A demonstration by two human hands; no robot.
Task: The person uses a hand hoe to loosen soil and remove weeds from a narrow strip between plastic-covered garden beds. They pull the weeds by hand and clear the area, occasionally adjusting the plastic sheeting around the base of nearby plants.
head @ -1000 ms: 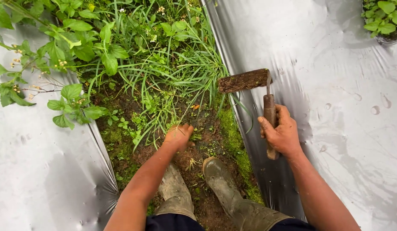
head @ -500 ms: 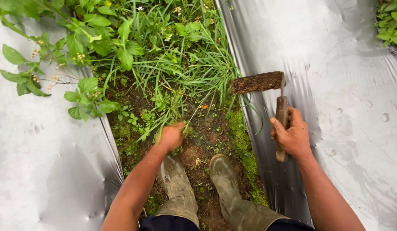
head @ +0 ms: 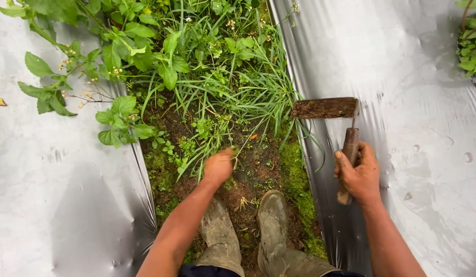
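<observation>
Weeds at frame centre are gripped by the closed left hand, while the right hand holds a hoe over silver plastic sheet.

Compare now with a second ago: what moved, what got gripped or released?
Little changed. The left hand stays closed on the grass weeds at the soil; the right hand keeps its grip on the hand hoe, blade raised over the silver plastic sheet. Nothing released. Boots stayed put.

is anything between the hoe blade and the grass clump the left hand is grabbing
Nothing solid. The hoe blade hangs over the silver plastic sheet, right of the grass clump; only stray outer grass blades cross the gap. The left hand grips lower down.
</observation>
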